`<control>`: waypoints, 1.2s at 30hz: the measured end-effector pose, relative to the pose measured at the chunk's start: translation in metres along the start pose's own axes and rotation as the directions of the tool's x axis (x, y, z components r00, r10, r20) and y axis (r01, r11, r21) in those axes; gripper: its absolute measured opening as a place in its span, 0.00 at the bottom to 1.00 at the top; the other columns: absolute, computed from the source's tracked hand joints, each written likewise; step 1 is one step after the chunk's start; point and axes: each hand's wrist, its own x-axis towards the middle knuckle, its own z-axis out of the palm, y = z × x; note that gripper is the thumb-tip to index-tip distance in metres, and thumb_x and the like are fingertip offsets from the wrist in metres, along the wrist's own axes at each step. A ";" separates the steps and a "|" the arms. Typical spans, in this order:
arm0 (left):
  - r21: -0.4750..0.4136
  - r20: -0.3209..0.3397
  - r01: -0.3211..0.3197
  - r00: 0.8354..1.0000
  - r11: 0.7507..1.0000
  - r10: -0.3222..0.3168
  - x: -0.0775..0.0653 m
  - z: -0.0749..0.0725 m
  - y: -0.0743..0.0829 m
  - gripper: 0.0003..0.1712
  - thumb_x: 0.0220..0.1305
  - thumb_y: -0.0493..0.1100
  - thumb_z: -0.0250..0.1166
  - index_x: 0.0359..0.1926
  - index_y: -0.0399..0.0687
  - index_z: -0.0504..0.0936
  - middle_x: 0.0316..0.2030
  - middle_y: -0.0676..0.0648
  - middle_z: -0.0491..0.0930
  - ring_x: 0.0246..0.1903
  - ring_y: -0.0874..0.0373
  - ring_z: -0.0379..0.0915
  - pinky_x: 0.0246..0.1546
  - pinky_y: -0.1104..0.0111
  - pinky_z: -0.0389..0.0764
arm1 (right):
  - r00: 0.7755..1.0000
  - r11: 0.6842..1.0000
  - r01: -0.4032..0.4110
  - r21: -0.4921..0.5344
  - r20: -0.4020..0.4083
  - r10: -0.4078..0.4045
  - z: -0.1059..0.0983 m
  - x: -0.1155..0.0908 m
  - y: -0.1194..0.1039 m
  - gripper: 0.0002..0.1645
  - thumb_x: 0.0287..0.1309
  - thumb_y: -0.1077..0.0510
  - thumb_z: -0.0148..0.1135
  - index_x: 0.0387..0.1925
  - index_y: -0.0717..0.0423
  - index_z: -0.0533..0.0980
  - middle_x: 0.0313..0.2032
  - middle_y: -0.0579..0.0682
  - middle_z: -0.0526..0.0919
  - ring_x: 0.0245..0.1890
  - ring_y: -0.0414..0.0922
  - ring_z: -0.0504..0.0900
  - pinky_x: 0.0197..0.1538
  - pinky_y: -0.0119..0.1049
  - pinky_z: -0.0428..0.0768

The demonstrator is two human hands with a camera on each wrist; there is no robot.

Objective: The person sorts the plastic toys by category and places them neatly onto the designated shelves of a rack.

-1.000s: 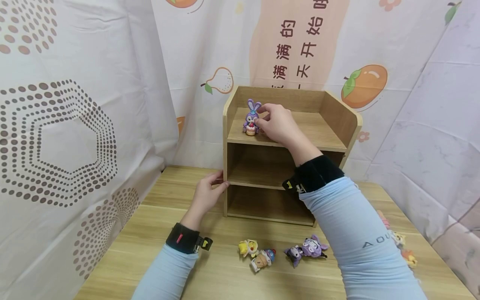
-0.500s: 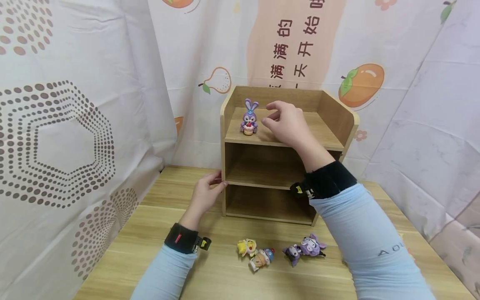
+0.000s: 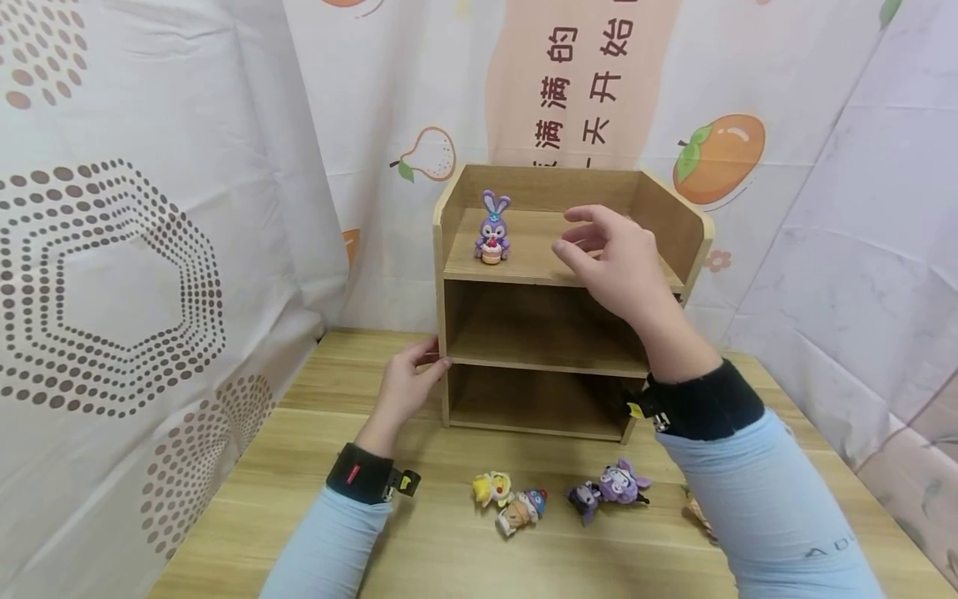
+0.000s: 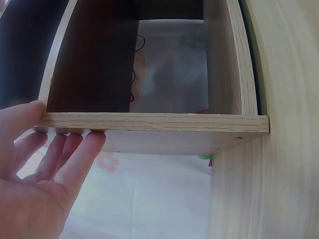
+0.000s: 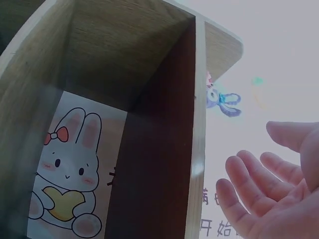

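A purple rabbit figurine point(image 3: 492, 229) with a small cake in front sits upright at the left of the top tier of a wooden shelf unit point(image 3: 546, 366). My right hand point(image 3: 614, 258) is to the right of the figurine, apart from it, its fingers loosely bent around nothing. In the right wrist view the figurine point(image 5: 219, 99) shows past the tier's edge, away from the fingers. My left hand point(image 3: 407, 384) holds the unit's left side panel, thumb at the front edge and fingers on the outer face, as the panel point(image 4: 154, 122) shows in the left wrist view.
On the table point(image 3: 419, 549) before the unit lie a yellow figurine point(image 3: 491, 489), one with a blue hat point(image 3: 521, 512), and two purple ones point(image 3: 617, 487). Another figurine point(image 3: 696, 512) is partly hidden by my right sleeve. Printed curtains point(image 3: 389, 283) hang behind.
My right hand has let go of the rabbit figurine and moved right, away from it. The figurine stays standing on the top tier. My left hand has stayed at the side panel.
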 end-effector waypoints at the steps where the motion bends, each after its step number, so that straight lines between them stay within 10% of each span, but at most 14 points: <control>1: 0.004 0.001 -0.002 1.000 1.000 0.002 0.000 0.000 0.000 0.26 0.62 0.39 0.67 0.60 0.37 0.73 0.50 0.42 0.76 0.47 0.54 0.74 0.40 0.69 0.82 | 1.000 1.000 0.003 0.008 -0.006 -0.003 -0.002 -0.004 0.001 0.25 0.60 0.45 0.63 0.55 0.52 0.74 0.42 0.50 0.84 0.40 0.40 0.80 0.47 0.46 0.80; 14: -0.013 -0.002 0.002 1.000 1.000 -0.002 0.002 0.000 0.000 0.26 0.62 0.39 0.66 0.60 0.36 0.73 0.50 0.41 0.76 0.47 0.50 0.74 0.39 0.69 0.83 | 0.969 0.970 0.239 0.039 -0.082 -0.235 -0.010 -0.053 0.024 0.19 0.57 0.56 0.68 0.50 0.54 0.78 0.40 0.48 0.84 0.39 0.39 0.80 0.41 0.45 0.83; 29: -0.012 -0.008 0.013 1.000 1.000 -0.013 0.001 0.001 0.000 0.26 0.62 0.39 0.67 0.60 0.37 0.73 0.49 0.42 0.76 0.47 0.53 0.74 0.40 0.70 0.82 | 0.934 0.933 0.353 -0.071 0.076 -0.348 0.003 -0.099 0.060 0.21 0.51 0.58 0.72 0.49 0.50 0.79 0.45 0.44 0.81 0.43 0.37 0.76 0.35 0.38 0.80; 36: -0.001 -0.016 -0.003 1.000 1.000 0.003 0.000 0.002 0.002 0.26 0.61 0.38 0.67 0.59 0.37 0.74 0.49 0.42 0.77 0.46 0.52 0.75 0.41 0.67 0.82 | 0.937 0.960 0.280 -0.029 0.227 -0.266 0.016 -0.120 0.081 0.22 0.55 0.52 0.69 0.52 0.48 0.77 0.49 0.44 0.81 0.48 0.40 0.77 0.35 0.42 0.83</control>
